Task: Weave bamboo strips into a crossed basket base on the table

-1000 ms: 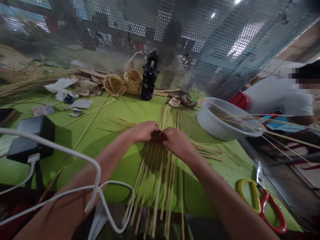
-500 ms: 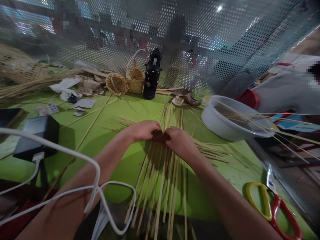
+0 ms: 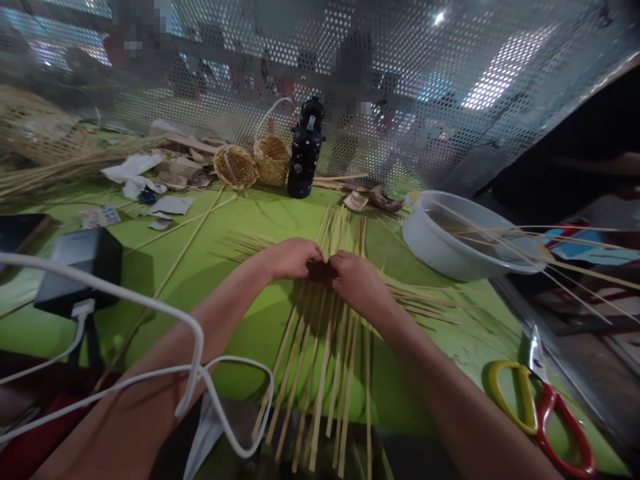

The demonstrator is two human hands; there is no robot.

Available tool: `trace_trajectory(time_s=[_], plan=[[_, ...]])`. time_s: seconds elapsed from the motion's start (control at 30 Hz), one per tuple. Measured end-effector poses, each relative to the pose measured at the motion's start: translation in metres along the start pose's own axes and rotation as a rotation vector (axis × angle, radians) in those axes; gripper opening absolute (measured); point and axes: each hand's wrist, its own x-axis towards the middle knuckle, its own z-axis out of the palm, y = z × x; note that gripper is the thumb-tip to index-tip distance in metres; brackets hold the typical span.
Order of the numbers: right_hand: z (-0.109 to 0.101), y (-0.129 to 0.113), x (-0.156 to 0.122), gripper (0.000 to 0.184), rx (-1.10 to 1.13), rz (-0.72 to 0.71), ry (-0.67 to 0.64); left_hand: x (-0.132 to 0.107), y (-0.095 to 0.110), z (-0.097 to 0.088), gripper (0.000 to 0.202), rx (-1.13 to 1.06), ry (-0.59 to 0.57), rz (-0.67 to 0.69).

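Left hand point(image 3: 295, 259) and right hand point(image 3: 355, 273) meet in the head view, fingers curled and nearly closed, pinching the dark woven middle of a flat piece of thin straw-coloured strips point(image 3: 320, 273), which lies mid-desk with loose ends fanning all round. Behind to the right, a round white plastic basin point(image 3: 445, 253) has long pale strips slanting into it and out over its rim; its murky contents look like water. At the back, one small straw-coloured woven basket point(image 3: 236, 167) lies tipped, mouth forward, beside an upright one with a thin white handle point(image 3: 273, 163); a tall black speckled bottle point(image 3: 304, 157) stands next to that. Strips overhang the near edge of the bright green desk point(image 3: 465, 340). Green surface stretches from right forearm to red-and-yellow-handled scissors point(image 3: 545, 407) near the right edge. A white cable point(image 3: 199, 347) crosses before the left forearm.
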Motion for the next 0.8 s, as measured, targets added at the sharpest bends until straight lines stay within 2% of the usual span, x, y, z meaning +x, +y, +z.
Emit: trace_trajectory(time_s=[0.1, 0.27, 0.5, 0.67, 0.8], plan=[[0.0, 0.007, -0.002, 0.017, 0.057, -0.042, -0.019, -0.001, -0.002, -0.001, 0.034, -0.014, -0.002, 0.004], [0.0, 0.011, -0.005, 0.018, 0.081, -0.045, -0.044, -0.006, -0.002, -0.007, 0.039, -0.07, -0.09, 0.044], [-0.003, -0.001, -0.007, 0.018, -0.056, -0.04, -0.071, -0.008, 0.004, -0.008, 0.035, -0.036, -0.106, 0.0], [-0.006, -0.007, -0.009, 0.021, -0.1, -0.047, -0.068, -0.008, -0.001, -0.008, 0.039, -0.132, -0.143, 0.057], [-0.004, -0.01, -0.012, 0.023, -0.119, -0.049, -0.079, -0.007, -0.005, -0.007, 0.045, -0.107, -0.135, 0.07]])
